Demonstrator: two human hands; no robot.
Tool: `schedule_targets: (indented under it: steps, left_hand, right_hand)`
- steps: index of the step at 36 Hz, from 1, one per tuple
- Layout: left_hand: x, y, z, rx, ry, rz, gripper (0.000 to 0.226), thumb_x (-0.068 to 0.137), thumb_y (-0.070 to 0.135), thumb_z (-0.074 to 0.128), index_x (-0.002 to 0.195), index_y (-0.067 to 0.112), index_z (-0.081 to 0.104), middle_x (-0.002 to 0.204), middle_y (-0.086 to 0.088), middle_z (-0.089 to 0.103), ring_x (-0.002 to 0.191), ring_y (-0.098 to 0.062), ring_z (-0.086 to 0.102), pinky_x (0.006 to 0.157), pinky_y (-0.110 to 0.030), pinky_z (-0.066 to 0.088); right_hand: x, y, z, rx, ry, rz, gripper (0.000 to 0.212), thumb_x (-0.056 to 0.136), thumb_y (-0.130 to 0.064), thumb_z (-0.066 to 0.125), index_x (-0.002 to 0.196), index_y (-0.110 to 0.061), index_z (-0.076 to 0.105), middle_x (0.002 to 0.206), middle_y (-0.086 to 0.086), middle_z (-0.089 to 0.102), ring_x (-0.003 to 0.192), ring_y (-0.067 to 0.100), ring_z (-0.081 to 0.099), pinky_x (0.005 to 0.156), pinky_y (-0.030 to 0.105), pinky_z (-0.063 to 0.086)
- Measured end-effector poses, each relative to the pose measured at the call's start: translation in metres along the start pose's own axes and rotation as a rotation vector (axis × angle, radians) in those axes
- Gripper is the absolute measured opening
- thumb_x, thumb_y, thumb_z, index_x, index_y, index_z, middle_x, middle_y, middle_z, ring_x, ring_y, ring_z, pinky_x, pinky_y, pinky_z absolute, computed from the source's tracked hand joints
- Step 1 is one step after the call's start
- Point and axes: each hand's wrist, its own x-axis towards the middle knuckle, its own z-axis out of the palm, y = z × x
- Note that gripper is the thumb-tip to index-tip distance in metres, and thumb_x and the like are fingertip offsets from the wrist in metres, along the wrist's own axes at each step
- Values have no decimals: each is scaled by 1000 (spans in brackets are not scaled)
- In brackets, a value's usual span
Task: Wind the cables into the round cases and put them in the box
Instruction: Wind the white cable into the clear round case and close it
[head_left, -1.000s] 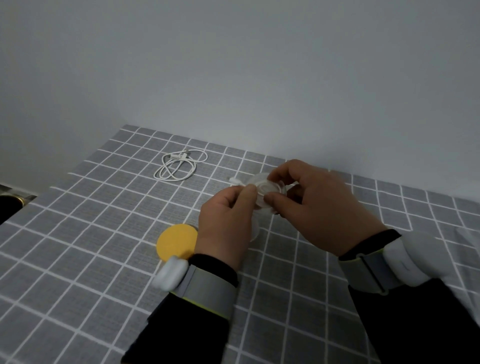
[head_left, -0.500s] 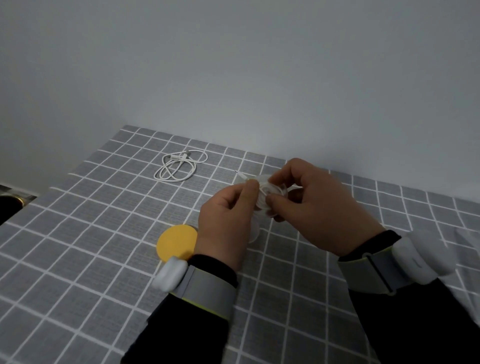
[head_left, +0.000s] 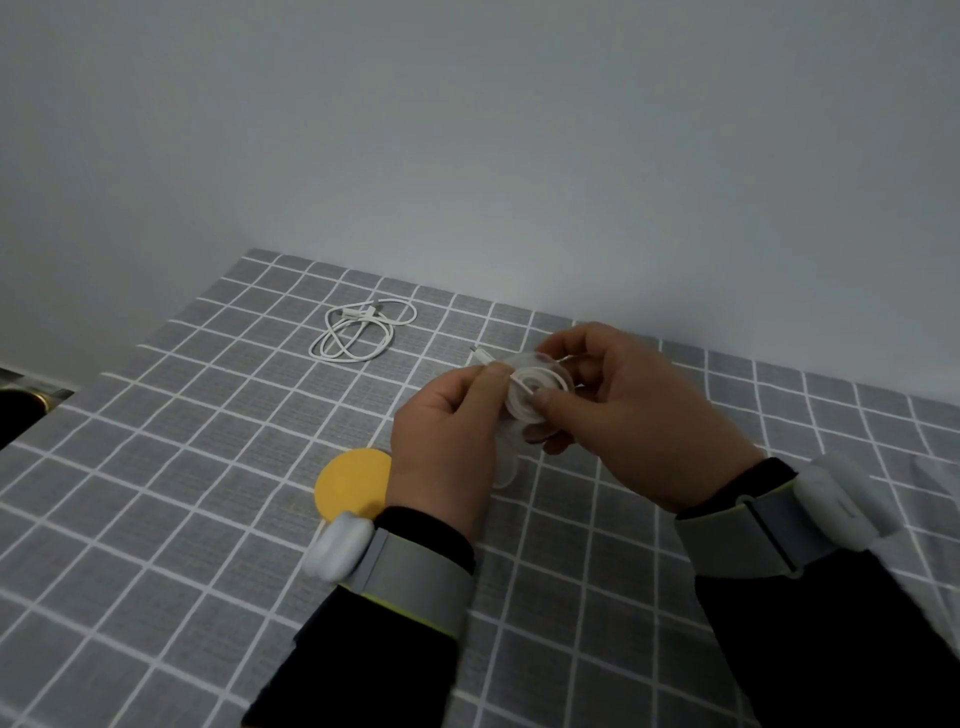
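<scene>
Round case (head_left: 537, 400) with coiled white cable (head_left: 527, 378) clasped in right grip (head_left: 634, 415), cable end pinched by left grip (head_left: 447, 436), above worktop (head_left: 156, 519); loose cable (head_left: 358, 338) behind, yellow disc (head_left: 350, 483) nearby.

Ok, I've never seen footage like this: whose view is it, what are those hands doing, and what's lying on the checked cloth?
There is no machine here. A person works with bare hands, and the single camera sits on their head, looking forward and down. So you see their own left hand and right hand, each wrist wearing a grey band with a white unit on it. Together the hands pinch a clear round case with a white cable coiled in it; one plug end sticks out at the upper left. On the grey checked tablecloth lie a second white cable, loosely looped, and a yellow disc partly hidden by the left wrist. No box is in view.
</scene>
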Motion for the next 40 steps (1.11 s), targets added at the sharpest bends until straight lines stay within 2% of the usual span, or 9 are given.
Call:
schedule_targets:
  steps: [2,5,15,20,22,27,32,36,40]
  left_hand:
    - [-1,3,2,-28,-23,0,16,95,14,62,92,5,76,83,-10,76,74,-15,68,68,-29,56]
    - [-3,4,3,10,-36,28,25,95,22,63,90,0,73,78,-12,74,68,-14,65,62,-27,54]
    - [-1,-1,-2,144,-57,56,32,90,34,66,75,6,68,74,-23,66,67,-22,56,65,-51,51]
    - [1,-5,-1,217,-72,46,31,81,42,62,60,19,65,58,-2,60,60,-17,52,61,-43,44]
    - [1,-5,-1,235,-98,56,33,81,44,61,61,17,65,59,-4,61,61,-19,53,63,-45,46]
    - [1,-9,-3,160,-140,40,42,76,50,65,74,8,70,78,-24,70,77,-48,64,70,-58,53]
    - [-3,-2,2,-76,-237,-118,15,95,12,62,98,2,71,89,-20,75,77,-27,72,65,-36,58]
    - [-6,0,3,-87,-283,-89,23,87,22,71,103,7,69,92,-20,75,78,-29,72,65,-39,59]
    - [-6,-2,2,-28,-278,-49,25,90,18,66,98,-5,68,81,-23,73,67,-33,71,59,-35,57]
  right_hand:
    - [0,1,-4,-38,-12,-20,27,91,-5,67,115,-10,56,96,11,73,71,22,75,64,34,61]
    - [-1,1,-10,-80,-30,-49,27,90,-7,68,114,-13,56,95,7,73,72,21,75,65,36,61]
    - [0,5,-16,-32,-43,-19,26,90,-6,68,113,-13,58,93,8,75,72,25,75,62,37,58]
    - [-2,3,-23,-46,-89,-12,26,89,-2,68,112,-11,61,92,11,75,71,30,74,60,36,58]
    - [-2,3,-24,-44,-92,-14,25,89,-2,68,112,-12,62,90,11,75,70,30,74,59,34,58]
    - [-2,3,-25,-24,-84,-32,24,90,1,66,111,-10,62,91,11,75,68,30,72,55,31,55]
    - [-4,4,-30,22,-110,-35,25,90,4,65,112,-9,62,91,12,75,65,23,67,54,29,52]
    - [-5,3,-31,-14,-135,-22,27,90,0,67,114,-11,62,93,11,75,68,21,67,58,33,54]
    - [-5,3,-32,-56,-133,-3,28,90,-6,69,115,-16,62,96,8,76,73,31,72,64,37,58]
